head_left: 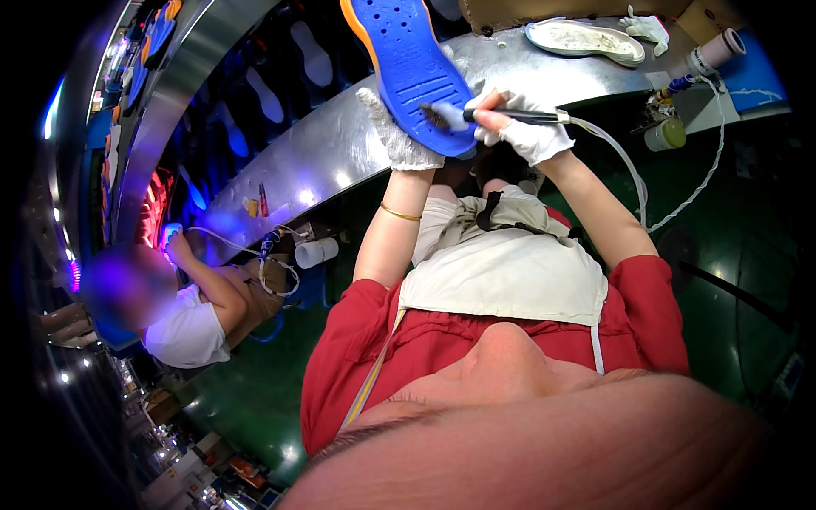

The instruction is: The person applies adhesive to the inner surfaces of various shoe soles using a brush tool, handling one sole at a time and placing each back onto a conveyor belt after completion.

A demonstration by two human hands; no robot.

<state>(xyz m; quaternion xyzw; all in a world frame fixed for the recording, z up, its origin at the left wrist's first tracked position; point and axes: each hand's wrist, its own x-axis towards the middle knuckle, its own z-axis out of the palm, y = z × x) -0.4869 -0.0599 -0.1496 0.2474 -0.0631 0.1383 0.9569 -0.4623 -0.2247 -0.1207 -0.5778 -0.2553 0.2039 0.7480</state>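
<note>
A blue shoe sole (406, 53) with an orange edge is held up over the metal bench edge, its grooved and holed face turned toward me. My left hand (398, 140), in a white knit glove, grips the sole at its near left side, with part of the fingers hidden behind it. In my right hand (529, 134), whose white glove leaves some fingertips bare, is a black-handled brush (529, 116). Its dark bristles lie against the near end of the sole. A clear tube (625, 161) runs from the handle's end down to the right.
On the curved metal bench (297, 153) lie a white sole (586, 41) and a loose white glove (648, 29). A yellowish jar (665, 134) sits at the right edge. Beyond the bench, several soles lie on a dark surface. At left, a co-worker (191, 314) sits by the bench.
</note>
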